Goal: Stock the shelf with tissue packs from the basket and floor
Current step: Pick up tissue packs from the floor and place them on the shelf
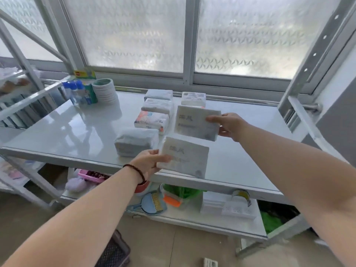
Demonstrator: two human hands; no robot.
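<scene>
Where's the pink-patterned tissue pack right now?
Head view: the pink-patterned tissue pack lies on the shelf top, centre, just left of the pack in the right hand.

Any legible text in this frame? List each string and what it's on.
Nothing reads cleanly.
Pack in the right hand, a white tissue pack: large dark characters and a line below, too blurred to read.
Pack in the left hand, a second white tissue pack: the same kind of print, blurred.
Pink patterned tissue pack: small print, unreadable.
Yellow-green box by the window: red logo, illegible.
</scene>
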